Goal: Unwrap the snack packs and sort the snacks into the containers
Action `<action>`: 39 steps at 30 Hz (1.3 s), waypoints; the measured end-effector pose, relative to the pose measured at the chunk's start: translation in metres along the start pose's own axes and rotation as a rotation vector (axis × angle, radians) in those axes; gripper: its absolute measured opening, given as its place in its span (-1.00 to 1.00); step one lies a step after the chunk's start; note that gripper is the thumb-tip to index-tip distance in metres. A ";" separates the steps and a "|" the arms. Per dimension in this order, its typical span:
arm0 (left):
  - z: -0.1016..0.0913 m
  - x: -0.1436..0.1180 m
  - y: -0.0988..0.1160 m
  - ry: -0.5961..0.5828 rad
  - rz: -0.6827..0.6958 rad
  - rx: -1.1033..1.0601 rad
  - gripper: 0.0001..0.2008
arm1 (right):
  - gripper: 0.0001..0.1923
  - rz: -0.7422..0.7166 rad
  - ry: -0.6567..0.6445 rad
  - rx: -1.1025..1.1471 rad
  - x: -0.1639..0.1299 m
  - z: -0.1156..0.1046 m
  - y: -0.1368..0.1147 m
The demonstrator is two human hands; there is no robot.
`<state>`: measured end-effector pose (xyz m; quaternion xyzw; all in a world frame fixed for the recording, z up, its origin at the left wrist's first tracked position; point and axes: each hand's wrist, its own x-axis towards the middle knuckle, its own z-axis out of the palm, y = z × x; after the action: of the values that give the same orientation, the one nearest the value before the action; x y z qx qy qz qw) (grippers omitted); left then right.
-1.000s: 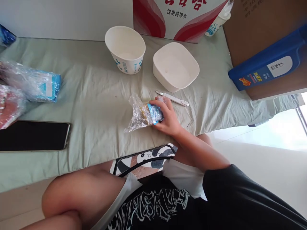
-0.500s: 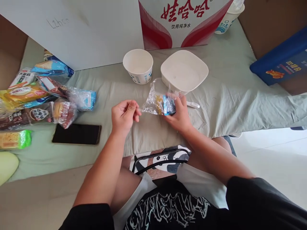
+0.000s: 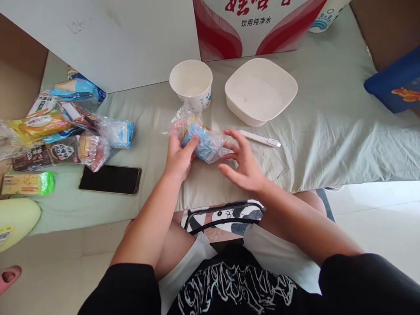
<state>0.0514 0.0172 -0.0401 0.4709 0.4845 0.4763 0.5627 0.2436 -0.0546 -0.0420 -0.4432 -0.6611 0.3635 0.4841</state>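
Observation:
My left hand point(image 3: 180, 153) is closed round a clear plastic-wrapped snack packet point(image 3: 205, 142) with a blue label and some yellow inside. Its thumb presses on the blue side. Just right of the packet, my right hand point(image 3: 243, 164) has its fingers spread, the tips close to the crinkled wrapper; whether they touch it I cannot tell. Behind the packet stands a white paper cup point(image 3: 191, 81). A white squarish bowl point(image 3: 260, 92) sits beyond my right hand, and a white utility knife point(image 3: 260, 138) lies in front of it.
At the left is a pile of wrapped snacks point(image 3: 62, 127), with a black phone point(image 3: 110, 179) beside it. A large white carton point(image 3: 131, 39) stands along the back. Another paper cup point(image 3: 324, 19) is at the back right, near a blue bag point(image 3: 395, 83).
The packet has moved left and passed from my right hand into my left. My right hand has opened, uncovering more of the knife. The view has shifted slightly.

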 end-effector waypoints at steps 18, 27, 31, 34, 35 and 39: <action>-0.018 -0.004 -0.006 -0.175 0.235 0.415 -0.63 | -0.87 -0.007 0.045 -0.235 0.010 0.004 0.008; -0.010 -0.008 -0.006 -0.371 0.444 0.596 -0.55 | -0.73 0.212 0.250 -0.220 0.011 0.011 0.014; -0.008 -0.005 -0.005 -0.320 0.435 0.547 -0.69 | -0.29 0.152 0.220 -0.163 0.010 0.007 0.016; -0.006 -0.007 -0.005 -0.303 0.391 0.488 -0.71 | -0.58 0.068 0.102 -0.230 0.011 0.003 0.013; -0.005 -0.008 -0.006 -0.286 0.370 0.477 -0.73 | -0.69 0.045 0.088 -0.250 0.012 0.002 0.012; 0.000 -0.010 -0.007 -0.213 0.281 0.422 -0.73 | -0.87 -0.005 0.161 -0.281 0.012 0.004 0.014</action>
<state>0.0508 0.0062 -0.0464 0.6877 0.4409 0.3859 0.4285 0.2415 -0.0385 -0.0518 -0.5325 -0.6657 0.2294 0.4698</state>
